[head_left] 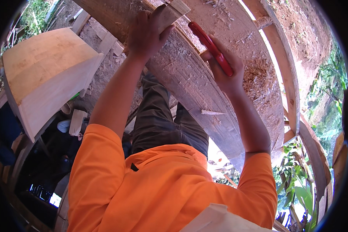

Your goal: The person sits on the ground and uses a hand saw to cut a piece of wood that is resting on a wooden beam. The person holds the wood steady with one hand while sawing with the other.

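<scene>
Over a long wooden plank (205, 92) strewn with sawdust, both my hands are at work. My left hand (145, 36) is closed on a small flat piece of wood (172, 14), its thumb and forefinger along the piece's near side. In my right hand (228, 69) is a tool with a curved, glossy red handle (212, 48), fingers wrapped round it. The handle slants up and left toward the wood piece. I cannot make out the tool's working end.
A large pale box-like wooden form (50, 62) stands at the left. Curved timber framing (288, 65) runs down the right side. Wood shavings (259, 75) lie beyond the plank. Offcuts and a dark, cluttered area are at the lower left; green plants (301, 185) grow at the lower right.
</scene>
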Demonstrator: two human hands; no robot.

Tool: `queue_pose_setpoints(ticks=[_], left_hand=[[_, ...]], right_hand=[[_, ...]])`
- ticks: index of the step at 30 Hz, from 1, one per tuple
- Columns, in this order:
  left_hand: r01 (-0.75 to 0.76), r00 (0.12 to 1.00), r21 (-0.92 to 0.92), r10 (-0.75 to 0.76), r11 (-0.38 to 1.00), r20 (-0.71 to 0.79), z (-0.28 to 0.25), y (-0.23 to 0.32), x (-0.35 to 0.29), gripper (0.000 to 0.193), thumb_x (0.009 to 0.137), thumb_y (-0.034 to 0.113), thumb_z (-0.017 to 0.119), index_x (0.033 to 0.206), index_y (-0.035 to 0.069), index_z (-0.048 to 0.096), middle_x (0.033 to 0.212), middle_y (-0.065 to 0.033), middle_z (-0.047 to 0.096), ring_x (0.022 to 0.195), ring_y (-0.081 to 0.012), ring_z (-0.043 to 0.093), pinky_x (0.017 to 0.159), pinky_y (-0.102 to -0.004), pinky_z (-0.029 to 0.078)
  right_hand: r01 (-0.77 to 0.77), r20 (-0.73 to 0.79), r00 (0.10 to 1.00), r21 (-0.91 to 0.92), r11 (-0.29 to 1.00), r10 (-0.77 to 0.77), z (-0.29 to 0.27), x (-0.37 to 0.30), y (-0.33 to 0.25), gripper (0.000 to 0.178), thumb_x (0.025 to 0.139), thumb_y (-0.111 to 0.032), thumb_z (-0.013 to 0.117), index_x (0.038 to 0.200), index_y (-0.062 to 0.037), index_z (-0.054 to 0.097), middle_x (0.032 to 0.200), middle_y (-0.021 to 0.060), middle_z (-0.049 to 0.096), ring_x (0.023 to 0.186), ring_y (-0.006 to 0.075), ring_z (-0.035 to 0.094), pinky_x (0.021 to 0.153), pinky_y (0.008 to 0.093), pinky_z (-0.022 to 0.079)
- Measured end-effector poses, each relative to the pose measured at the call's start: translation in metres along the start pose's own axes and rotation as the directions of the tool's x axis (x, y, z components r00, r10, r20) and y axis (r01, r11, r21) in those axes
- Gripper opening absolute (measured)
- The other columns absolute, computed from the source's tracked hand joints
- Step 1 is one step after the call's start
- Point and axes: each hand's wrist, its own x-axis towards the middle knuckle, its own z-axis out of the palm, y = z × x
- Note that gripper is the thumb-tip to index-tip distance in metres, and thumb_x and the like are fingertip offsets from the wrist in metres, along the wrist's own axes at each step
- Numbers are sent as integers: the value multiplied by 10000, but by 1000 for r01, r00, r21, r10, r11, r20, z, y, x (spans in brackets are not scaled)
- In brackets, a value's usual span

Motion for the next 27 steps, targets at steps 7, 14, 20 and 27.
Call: queue_pose_setpoints(ticks=[7, 14, 20, 27], left_hand=[[-1, 999, 41, -1, 999, 51, -4, 3, 2, 607, 955, 512, 656, 1433, 167, 509, 1080, -193, 557, 1014, -382, 583, 868, -487, 501], [2, 999, 7, -2, 1000, 47, -1, 1, 3, 603, 963, 528, 643, 1422, 156, 522, 1079, -197, 558, 1000, -381, 595, 844, -489, 513], [-19, 1000, 12, 19, 1000, 16, 0, -2, 1, 629, 956, 545, 648, 1436, 161, 514, 1083, -182, 544, 987, -374, 599, 816, -488, 525], [-10, 1000, -16, 10, 1000, 20, 7, -5, -3, 609, 938, 541, 670, 1478, 328, 486, 1103, -154, 512, 987, -354, 581, 812, -482, 517]], right_hand=[[-31, 59, 998, -125, 992, 38, -3, -16, 9, 497, 894, -118, 793, 1375, -145, 670, 749, 91, 682, 651, 204, 692, 620, 335, 532], [-58, 87, 994, -122, 991, 68, -30, -45, 9, 505, 873, -77, 789, 1359, -145, 673, 817, 109, 699, 718, 235, 715, 673, 353, 547], [-81, 79, 992, -177, 981, 96, -53, -86, 8, 502, 855, -22, 791, 1339, -83, 672, 960, 143, 755, 812, 266, 754, 738, 341, 570], [-11, 55, 998, -152, 988, 19, -52, -90, 14, 499, 851, 1, 790, 1333, -49, 669, 977, 162, 759, 821, 265, 761, 734, 325, 567]])
